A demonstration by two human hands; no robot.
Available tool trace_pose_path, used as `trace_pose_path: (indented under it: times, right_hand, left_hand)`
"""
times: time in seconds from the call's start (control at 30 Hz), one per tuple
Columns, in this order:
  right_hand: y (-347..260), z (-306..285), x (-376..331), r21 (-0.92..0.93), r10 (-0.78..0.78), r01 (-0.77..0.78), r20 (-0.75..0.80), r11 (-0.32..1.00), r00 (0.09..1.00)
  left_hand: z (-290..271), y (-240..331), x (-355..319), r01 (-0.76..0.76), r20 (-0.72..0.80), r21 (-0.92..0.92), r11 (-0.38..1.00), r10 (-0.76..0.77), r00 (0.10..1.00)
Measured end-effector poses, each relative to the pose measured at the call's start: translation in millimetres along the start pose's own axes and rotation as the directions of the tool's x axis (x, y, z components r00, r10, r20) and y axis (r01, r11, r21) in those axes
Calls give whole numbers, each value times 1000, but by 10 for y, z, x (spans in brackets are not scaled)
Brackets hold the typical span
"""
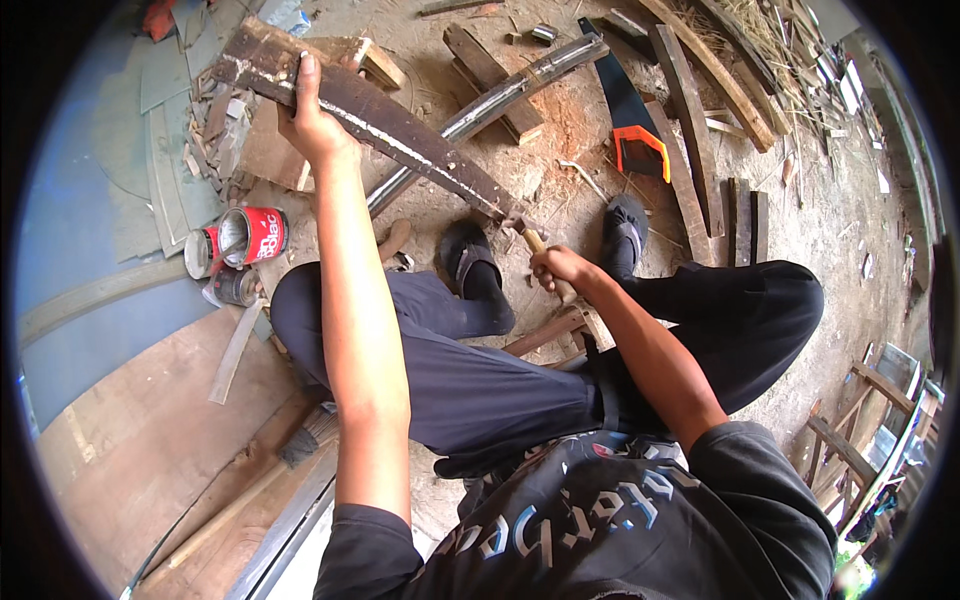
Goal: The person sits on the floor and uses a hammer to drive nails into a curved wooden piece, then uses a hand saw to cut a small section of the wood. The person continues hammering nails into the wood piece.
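My left hand (325, 132) is closed around the edge of a dark brown wooden plank (405, 145), its thumb lying along the upper face. A white streak runs along the plank, which slants from the upper left down towards my feet. In my right hand (561, 268) is a hammer (535, 241), gripped by its pale wooden handle. The hammer's head is at the plank's lower right end; whether they touch I cannot tell. A grey metal-looking bar (530, 88) passes beneath the plank, resting across a short wooden block (492, 82).
A handsaw (620, 95) with an orange and black handle lies beyond my right foot. Several timber lengths (690, 120) lie to its right. At the left stand red-labelled cans (264, 236), near scrap pieces and flat sheets (165, 75). A wooden frame (850, 440) is at the far right.
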State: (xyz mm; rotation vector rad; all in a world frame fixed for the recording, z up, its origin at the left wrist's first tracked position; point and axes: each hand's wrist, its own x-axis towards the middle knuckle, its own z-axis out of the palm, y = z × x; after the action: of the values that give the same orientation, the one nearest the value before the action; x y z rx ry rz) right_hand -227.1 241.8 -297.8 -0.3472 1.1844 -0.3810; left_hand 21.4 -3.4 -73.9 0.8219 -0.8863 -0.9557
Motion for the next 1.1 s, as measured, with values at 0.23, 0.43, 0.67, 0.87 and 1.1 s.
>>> trace_pose_path:
  times: [0.23, 0.43, 0.67, 0.87, 1.1]
  right_hand:
    - [-318, 33, 75, 448, 176, -270, 240, 853, 955]
    - [-427, 33, -3, 694, 148, -475, 478, 541, 866]
    - [-361, 181, -78, 621, 147, -326, 322, 713, 935]
    - [-292, 348, -147, 346, 11, 7, -49, 938, 999]
    - [-314, 401, -262, 95, -11, 35, -240, 995, 971]
  left_hand:
    - [278, 124, -324, -94, 116, -7, 996, 94, 989]
    - [417, 312, -594, -26, 241, -61, 998, 40, 970]
    - [493, 349, -801, -11, 275, -201, 980, 67, 959]
    - [643, 273, -803, -128, 199, -38, 991, 133, 971]
    - [794, 267, -835, -154, 235, -72, 985, 167, 957]
